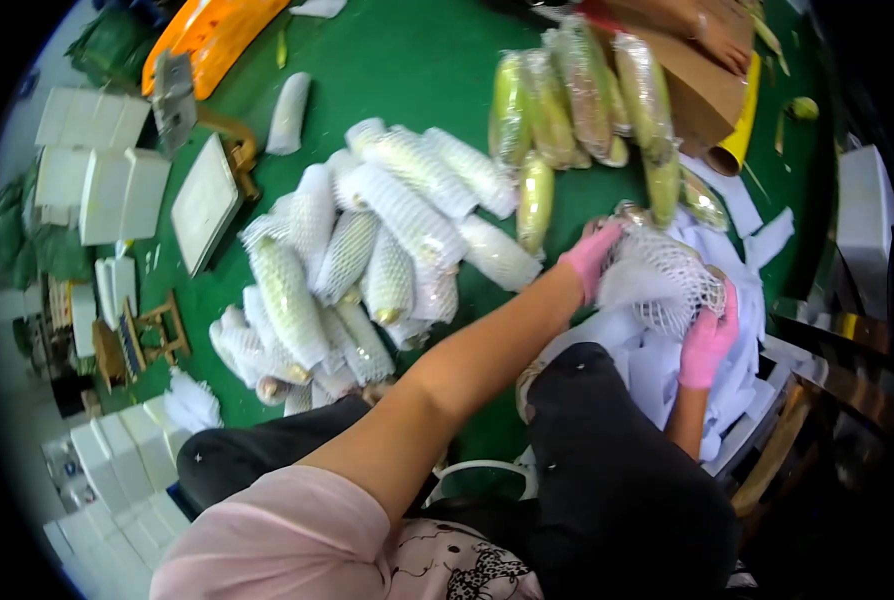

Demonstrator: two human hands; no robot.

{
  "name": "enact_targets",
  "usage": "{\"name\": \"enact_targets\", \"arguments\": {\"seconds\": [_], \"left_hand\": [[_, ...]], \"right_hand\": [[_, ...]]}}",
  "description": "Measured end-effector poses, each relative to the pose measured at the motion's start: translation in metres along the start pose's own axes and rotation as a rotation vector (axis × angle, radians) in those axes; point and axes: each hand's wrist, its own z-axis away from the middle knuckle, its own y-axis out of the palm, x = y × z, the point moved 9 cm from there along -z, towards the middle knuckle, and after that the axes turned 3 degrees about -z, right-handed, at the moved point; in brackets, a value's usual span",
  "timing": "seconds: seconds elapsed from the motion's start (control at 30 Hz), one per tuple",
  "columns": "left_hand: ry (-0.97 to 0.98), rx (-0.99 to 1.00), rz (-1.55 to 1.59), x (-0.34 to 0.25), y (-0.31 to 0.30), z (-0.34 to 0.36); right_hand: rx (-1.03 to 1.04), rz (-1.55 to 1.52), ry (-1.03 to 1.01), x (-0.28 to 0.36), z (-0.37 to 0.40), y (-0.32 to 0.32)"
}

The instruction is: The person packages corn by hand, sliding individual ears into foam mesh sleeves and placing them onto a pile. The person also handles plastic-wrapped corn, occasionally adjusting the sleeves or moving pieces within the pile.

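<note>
A white foam net sleeve (657, 285) is stretched between my two pink-gloved hands. My left hand (592, 258) is closed at its far left end, where a brownish tip pokes out. At the near right end, my right hand (710, 340) grips the netting with curled fingers. Something bulky fills the sleeve, but the mesh hides most of it. Just beyond my hands lie several film-wrapped corn ears (582, 90), one ear (534, 205) close to my left hand. Left of my left arm is a heap of net-sleeved ears (407, 215).
White foam sleeves (617, 345) are piled by my right leg. A cardboard box (702, 75) stands at the far right, with another person's hand (722, 45) on it. One sleeved ear (289, 112) lies apart on the green floor (397, 70). White foam boxes (122, 195) stand left.
</note>
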Motion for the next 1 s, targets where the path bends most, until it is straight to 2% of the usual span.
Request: {"name": "enact_targets", "arguments": {"seconds": [0.03, 0.07, 0.1, 0.17, 0.2, 0.27, 0.3, 0.37, 0.43, 0.47, 0.53, 0.57, 0.63, 0.67, 0.7, 0.77, 0.8, 0.87, 0.9, 0.93, 1.0], "left_hand": [[-0.026, 0.3, 0.321, 0.01, 0.011, 0.027], [-0.051, 0.611, 0.64, 0.014, 0.021, 0.059], [-0.044, 0.686, 0.609, 0.027, 0.001, 0.066], [0.089, 0.376, 0.521, 0.031, -0.013, 0.1], [0.159, -0.058, 0.335, 0.023, -0.028, 0.135], [0.388, 0.288, -0.108, 0.009, -0.031, 0.14], [0.578, 0.31, -0.342, 0.005, -0.037, 0.142], [1.003, 0.218, -0.782, -0.001, -0.051, 0.153], [0.967, 0.416, -0.406, -0.012, -0.038, 0.166], [0.823, 0.677, 0.048, -0.017, -0.029, 0.17], [0.608, 0.649, 0.358, -0.028, -0.015, 0.172], [0.575, 0.392, 0.213, -0.038, -0.014, 0.176], [0.507, 0.122, 0.027, -0.042, -0.03, 0.19], [0.478, 0.117, -0.02, -0.043, -0.031, 0.194], [0.444, 0.114, -0.063, -0.04, -0.033, 0.197], [0.313, 0.261, -0.092, -0.039, -0.046, 0.188], [0.459, 0.006, -0.555, -0.066, -0.071, 0.207], [0.321, -0.16, 0.057, -0.103, -0.088, 0.268], [0.401, -0.294, 0.006, -0.136, -0.095, 0.299], [0.508, -0.368, -0.277, -0.178, -0.109, 0.318], [0.784, -0.779, -0.926, -0.253, -0.124, 0.363]], "right_hand": [[0.139, -0.1, 0.019, 0.029, 0.005, 0.023], [0.329, -0.059, 0.191, 0.037, 0.014, 0.047], [0.515, -0.008, 0.362, 0.037, 0.031, 0.068], [0.809, -0.164, 0.295, 0.057, 0.065, 0.113], [0.825, -0.28, 0.415, 0.061, 0.073, 0.121], [0.854, -0.516, 0.649, 0.077, 0.082, 0.139], [0.8, -0.778, 0.773, 0.083, 0.084, 0.149], [0.677, -0.837, 0.791, 0.059, 0.089, 0.149], [0.586, -0.828, 0.769, 0.043, 0.09, 0.147], [0.576, -0.774, 0.72, 0.04, 0.088, 0.141], [0.545, -0.667, 0.632, 0.053, 0.083, 0.128], [0.57, -0.697, 0.67, 0.051, 0.085, 0.123], [0.592, -0.538, 0.557, 0.054, 0.079, 0.119], [0.596, -0.459, 0.493, 0.056, 0.073, 0.12], [0.431, -0.484, 0.561, 0.032, 0.073, 0.124], [0.556, 0.006, 0.39, -0.016, 0.066, 0.128], [0.561, -0.122, 0.528, -0.032, 0.069, 0.133], [0.34, -0.114, 0.402, -0.032, 0.051, 0.109], [0.282, -0.148, 0.432, -0.043, 0.045, 0.091], [0.227, -0.186, 0.46, -0.052, 0.042, 0.074], [0.319, -0.017, 0.317, -0.045, 0.045, 0.067]]}}
